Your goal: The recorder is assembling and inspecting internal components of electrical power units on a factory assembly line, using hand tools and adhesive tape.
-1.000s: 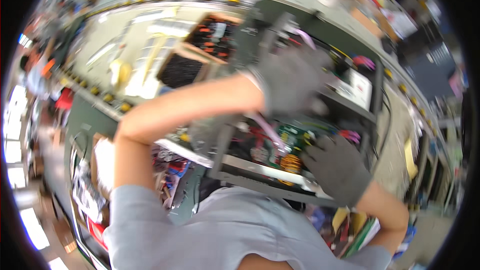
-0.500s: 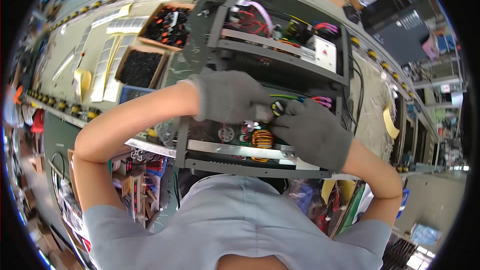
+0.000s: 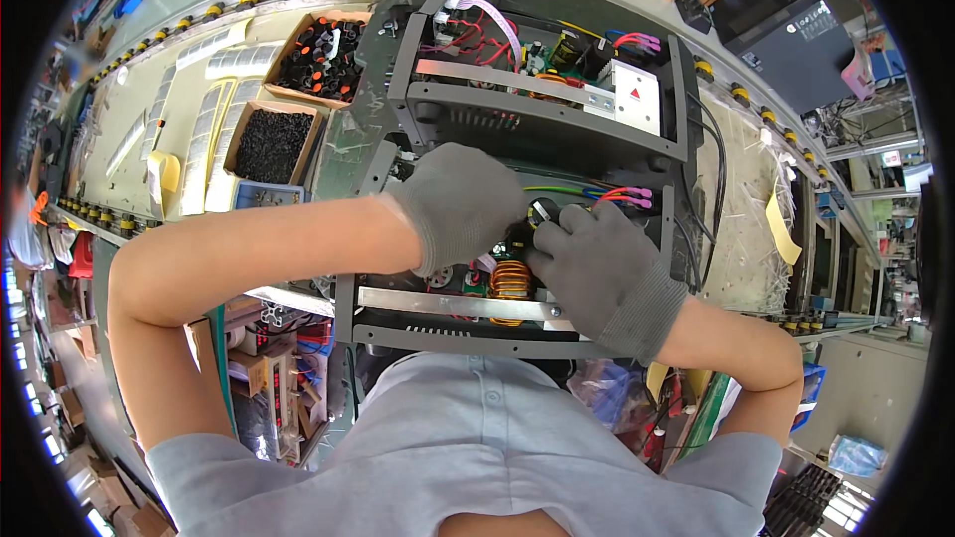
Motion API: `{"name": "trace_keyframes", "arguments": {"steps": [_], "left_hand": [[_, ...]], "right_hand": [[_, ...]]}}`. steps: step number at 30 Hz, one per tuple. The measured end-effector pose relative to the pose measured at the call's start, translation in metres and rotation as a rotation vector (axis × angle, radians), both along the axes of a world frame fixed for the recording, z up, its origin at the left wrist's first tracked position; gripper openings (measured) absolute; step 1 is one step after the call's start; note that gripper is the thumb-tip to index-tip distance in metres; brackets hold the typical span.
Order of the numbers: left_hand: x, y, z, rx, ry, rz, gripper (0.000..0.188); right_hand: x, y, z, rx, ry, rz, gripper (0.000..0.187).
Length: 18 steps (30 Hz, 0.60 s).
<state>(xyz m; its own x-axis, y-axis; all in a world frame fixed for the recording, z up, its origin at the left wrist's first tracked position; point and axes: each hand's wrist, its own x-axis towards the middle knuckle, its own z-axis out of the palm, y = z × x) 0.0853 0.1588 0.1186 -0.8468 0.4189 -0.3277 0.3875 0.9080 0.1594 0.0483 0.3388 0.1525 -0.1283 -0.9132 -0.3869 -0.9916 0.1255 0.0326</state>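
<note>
Both my hands wear grey knit gloves and work inside the nearer open black metal chassis point(image 3: 448, 338). My left hand point(image 3: 463, 201) is closed, its knuckles up and its fingertips hidden below. Against it on the right, my right hand point(image 3: 597, 264) has bent fingers resting at a black cylindrical part point(image 3: 542, 212) with a pale stripe; its grip is partly hidden. Just in front of the fingers sits a copper-wound coil point(image 3: 510, 280), behind a bare metal strip point(image 3: 453, 302). Red-and-pink-ended wires point(image 3: 627, 197) and a green-yellow wire run behind my right hand.
A second, similar chassis point(image 3: 542, 124) stands directly behind, with a white plate point(image 3: 637, 96) inside. To the left are a carton of black and orange parts point(image 3: 316, 58) and a carton of small black pieces point(image 3: 269, 144). Black cables point(image 3: 718, 174) hang along the right side.
My left hand has drawn slightly back from my right, its wrist turned lower and nearer me. My right hand stays at the black part with its fingers more curled. The view has shifted a little.
</note>
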Motion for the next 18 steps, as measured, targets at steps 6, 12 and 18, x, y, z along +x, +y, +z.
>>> {"name": "trace_keyframes", "arguments": {"steps": [6,12,18], "left_hand": [[0.011,0.0,-0.005,0.023,0.141,-0.002,0.014],[0.008,-0.001,-0.012,0.043,0.184,-0.207,0.013],[-0.004,-0.01,-0.006,0.118,0.098,-0.221,0.015]], "right_hand": [[-0.002,0.003,-0.002,-0.074,-0.024,-0.035,0.019],[-0.03,0.01,0.006,-0.285,-0.291,-0.221,0.022],[-0.04,0.016,0.006,-0.431,-0.306,-0.268,0.027]]}}
